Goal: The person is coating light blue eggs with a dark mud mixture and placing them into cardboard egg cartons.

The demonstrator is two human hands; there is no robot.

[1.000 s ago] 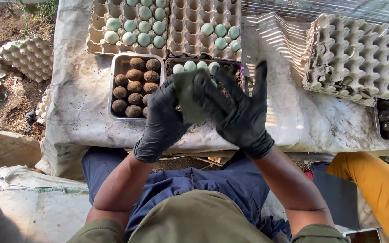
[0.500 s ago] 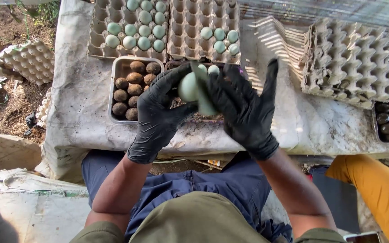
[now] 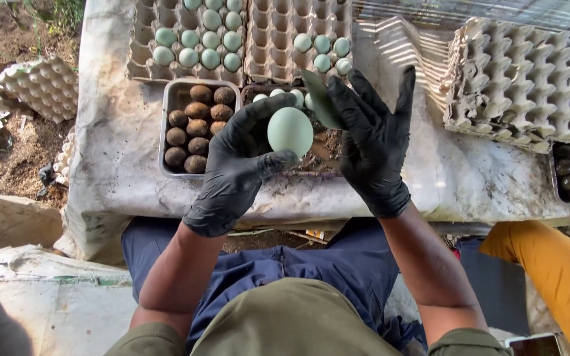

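Left hand (image 3: 235,168) grips a pale green egg (image 3: 290,130); right hand (image 3: 371,142) pinches what looks like a scouring pad (image 3: 321,99), above the surface (image 3: 120,138) edge.

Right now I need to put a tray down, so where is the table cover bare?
Bare white table cover lies left of the metal tray of dark mud-coated eggs, and a wider patch runs below the stacked grey cardboard egg trays. The middle is crowded: the cardboard trays of pale green eggs, both gloved hands.

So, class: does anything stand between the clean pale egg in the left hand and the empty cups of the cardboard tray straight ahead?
Nothing visible blocks it. The egg sits in the left hand; only low metal trays lie below the way to the cardboard tray.
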